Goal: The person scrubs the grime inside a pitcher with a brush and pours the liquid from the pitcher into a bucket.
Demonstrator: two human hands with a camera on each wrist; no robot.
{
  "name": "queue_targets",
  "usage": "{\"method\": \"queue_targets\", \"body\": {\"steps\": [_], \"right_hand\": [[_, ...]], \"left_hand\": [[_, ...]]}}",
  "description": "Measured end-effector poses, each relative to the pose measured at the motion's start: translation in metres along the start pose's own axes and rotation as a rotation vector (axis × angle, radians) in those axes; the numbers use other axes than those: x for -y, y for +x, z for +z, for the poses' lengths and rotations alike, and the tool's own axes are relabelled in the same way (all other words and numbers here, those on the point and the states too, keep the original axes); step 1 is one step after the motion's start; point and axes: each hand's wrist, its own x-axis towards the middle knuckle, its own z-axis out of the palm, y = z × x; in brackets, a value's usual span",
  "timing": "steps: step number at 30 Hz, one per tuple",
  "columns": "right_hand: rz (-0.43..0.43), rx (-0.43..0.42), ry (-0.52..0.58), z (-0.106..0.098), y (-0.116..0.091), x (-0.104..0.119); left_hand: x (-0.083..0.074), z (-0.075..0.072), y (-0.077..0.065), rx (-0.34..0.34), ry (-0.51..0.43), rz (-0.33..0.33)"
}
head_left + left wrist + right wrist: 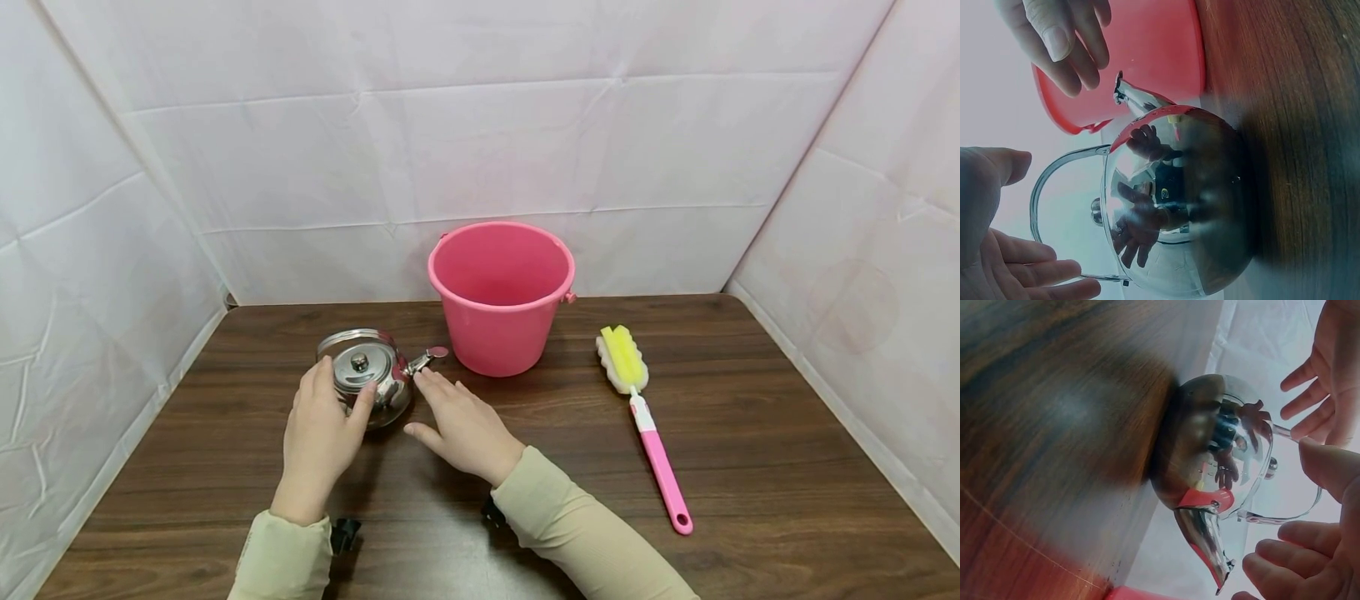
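A shiny stainless steel kettle (392, 398) stands upright on the table, its spout (1205, 534) towards the pink bucket and its arched handle (1060, 164) raised over the knobbed lid (367, 367). My left hand (321, 429) hovers at the kettle's near left side with thumb and fingers spread. In the left wrist view a gap shows between that hand and the kettle's body. By the spout is my right hand (472, 432), fingers extended and thumb apart, holding nothing. The kettle's polished side mirrors both hands.
Behind and right of the kettle stands a pink bucket (491, 337). A brush (660, 467) with a yellow and white sponge head and pink handle lies to the right on the dark wooden table (787, 467). White sheeting (480, 150) encloses the back and sides.
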Motion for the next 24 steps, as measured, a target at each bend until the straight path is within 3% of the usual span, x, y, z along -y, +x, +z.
{"method": "queue_targets", "body": {"steps": [12, 24], "right_hand": [[-0.023, 0.003, -0.021, 0.0030, 0.0008, -0.0002], [-0.035, -0.009, -0.034, 0.0030, 0.0007, 0.0010]], "left_hand": [[0.0004, -0.0022, 0.0008, -0.042, 0.001, -0.015], [0.0024, -0.0024, 0.0028, -0.117, -0.007, -0.118]]}}
